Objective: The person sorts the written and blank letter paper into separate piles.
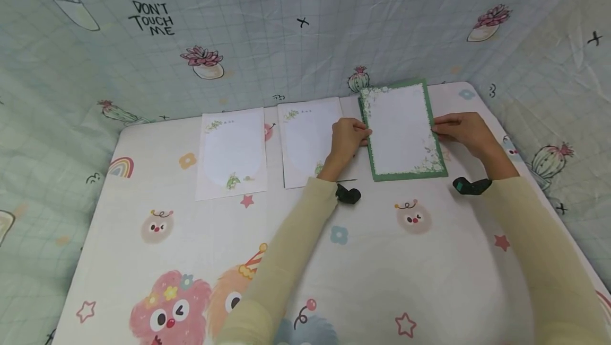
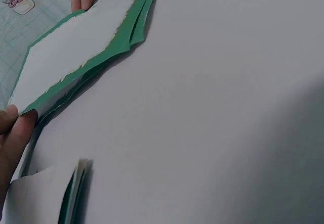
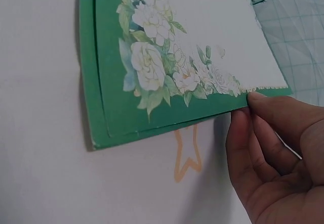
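Note:
A green-bordered sheet of floral paper (image 1: 398,130) lies at the back right of the table, its white middle framed by white flowers and leaves. More green-edged paper shows beneath it in both wrist views, slightly out of line. My left hand (image 1: 349,141) pinches its left edge between thumb and fingers. The right hand (image 1: 465,133) pinches the opposite edge; in the right wrist view the thumb (image 3: 273,110) lies on top and the fingers underneath. Just left of it, partly behind my left hand and wrist, rests a white sheet stack (image 1: 305,143) with small leaf prints.
Another white printed sheet (image 1: 231,154) lies farther left. The white table cover (image 1: 372,281) carries cartoon prints. Patterned cloth (image 1: 267,32) hangs close behind the table and along both sides. A dark strap piece (image 1: 348,194) sits at the left wrist.

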A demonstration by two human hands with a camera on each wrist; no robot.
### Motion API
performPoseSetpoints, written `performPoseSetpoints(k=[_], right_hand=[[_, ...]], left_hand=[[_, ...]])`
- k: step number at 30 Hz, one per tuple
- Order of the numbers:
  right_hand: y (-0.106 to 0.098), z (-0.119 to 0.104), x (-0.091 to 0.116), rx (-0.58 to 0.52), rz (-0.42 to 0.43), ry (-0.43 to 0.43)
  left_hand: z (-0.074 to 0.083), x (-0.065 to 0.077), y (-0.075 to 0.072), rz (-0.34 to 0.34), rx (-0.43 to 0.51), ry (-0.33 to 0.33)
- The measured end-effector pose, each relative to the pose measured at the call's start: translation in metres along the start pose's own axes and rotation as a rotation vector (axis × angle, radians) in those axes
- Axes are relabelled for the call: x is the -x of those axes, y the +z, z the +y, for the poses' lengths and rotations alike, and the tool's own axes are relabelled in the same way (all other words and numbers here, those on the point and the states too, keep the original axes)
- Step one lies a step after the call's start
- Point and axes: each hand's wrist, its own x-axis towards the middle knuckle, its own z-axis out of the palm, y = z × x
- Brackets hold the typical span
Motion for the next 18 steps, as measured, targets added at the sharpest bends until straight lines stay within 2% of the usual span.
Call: performPoseSetpoints(k=[6,18], right_hand=[[0.0023,-0.0008,-0.0008,0.026,0.010,0.011],[0.0060,0.0018,-0.0026,0.086,0.014,0.032]], left_hand=[[0.0015,0.0002,-0.0028,-0.013,-0.066,-0.031],[0.0033,0.0031,-0.0064,-0.031,-0.101,-0.082]])
